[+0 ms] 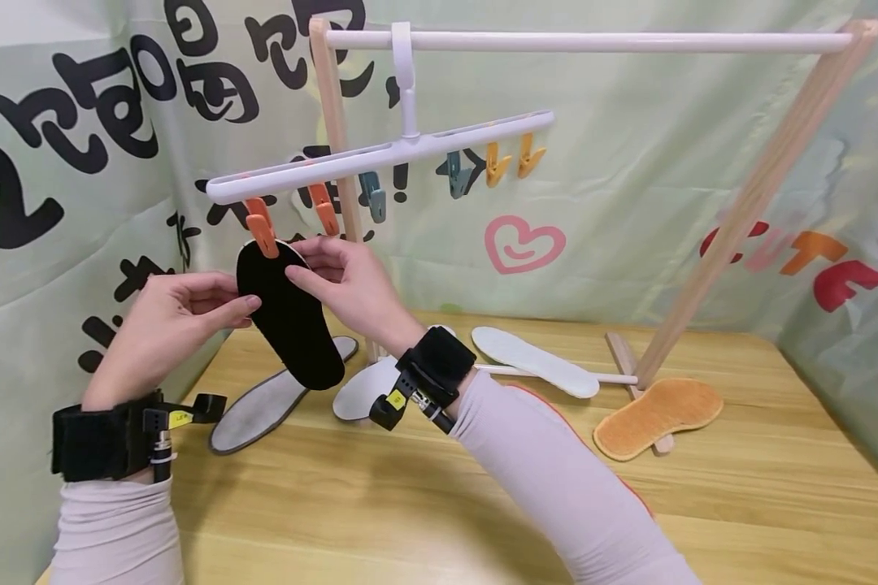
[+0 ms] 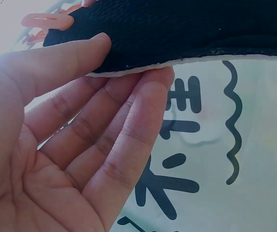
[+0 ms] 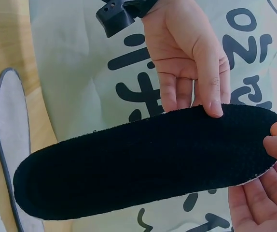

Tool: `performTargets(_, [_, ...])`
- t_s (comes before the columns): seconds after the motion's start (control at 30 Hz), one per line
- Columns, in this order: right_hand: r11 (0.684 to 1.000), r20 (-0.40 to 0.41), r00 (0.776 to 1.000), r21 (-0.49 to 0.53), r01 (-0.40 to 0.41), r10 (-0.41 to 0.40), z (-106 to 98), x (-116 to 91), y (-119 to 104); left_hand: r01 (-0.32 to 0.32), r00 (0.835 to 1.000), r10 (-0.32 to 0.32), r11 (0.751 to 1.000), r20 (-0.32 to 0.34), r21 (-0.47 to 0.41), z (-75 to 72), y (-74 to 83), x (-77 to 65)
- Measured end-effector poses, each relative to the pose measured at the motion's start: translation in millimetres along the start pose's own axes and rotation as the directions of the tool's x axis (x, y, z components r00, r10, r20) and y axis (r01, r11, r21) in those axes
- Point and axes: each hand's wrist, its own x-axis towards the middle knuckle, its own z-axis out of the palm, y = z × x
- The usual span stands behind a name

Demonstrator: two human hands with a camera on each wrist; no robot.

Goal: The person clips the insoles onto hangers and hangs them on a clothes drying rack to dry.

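A black insole (image 1: pixel 293 333) with a pale edge hangs from an orange clip (image 1: pixel 262 234) at the left end of a white clip hanger (image 1: pixel 410 149). My left hand (image 1: pixel 179 317) pinches the insole's left edge, thumb on the black face and fingers behind, as the left wrist view also shows. Near the top, my right hand (image 1: pixel 354 280) pinches the opposite edge, its thumb (image 3: pixel 214 104) on the black face. The clip's jaws overlap the insole's top. A second orange clip (image 1: pixel 323 210) hangs just to the right with nothing in it.
Blue-grey clips (image 1: pixel 372 197) and yellow clips (image 1: pixel 496 165) hang further along. The hanger hooks over a white rod (image 1: pixel 593 42) on a wooden frame (image 1: pixel 761 195). On the table (image 1: pixel 439 520) lie a grey insole (image 1: pixel 263 410), white insoles (image 1: pixel 534 361) and an orange insole (image 1: pixel 658 416).
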Motion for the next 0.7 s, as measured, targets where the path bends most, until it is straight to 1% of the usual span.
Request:
performTargets(0.1, [1.000, -0.009, 1.000, -0.007, -0.012, 0.012, -1, -2, 4, 0.005, 1.000, -0.005, 1.000, 0.017, -0.007, 1.1, -0.7, 0.4])
performTargets(0.3, [1.000, -0.021, 0.999, -0.014, -0.027, 0.027, 0, -4, 11, 0.030, 0.999, -0.030, 1.000, 0.030, -0.004, 3.7, -1.2, 0.0])
performTargets(0.4, [0.999, -0.028, 0.999, -0.007, -0.035, 0.035, 0, -5, 15, 0.025, 0.999, -0.025, 1.000, 0.044, -0.009, 3.5, -1.5, 0.5])
performTargets(0.47, [0.999, -0.027, 0.999, -0.005, -0.044, 0.044, 0, -6, 17, 0.034, 0.998, -0.033, 0.999, 0.050, -0.016, 4.0, -2.3, 1.4])
performTargets(0.7, [0.997, -0.021, 0.996, -0.012, -0.082, 0.081, -2, -9, 25, 0.031, 0.994, -0.031, 1.000, 0.105, 0.002, 5.2, -5.7, 6.1])
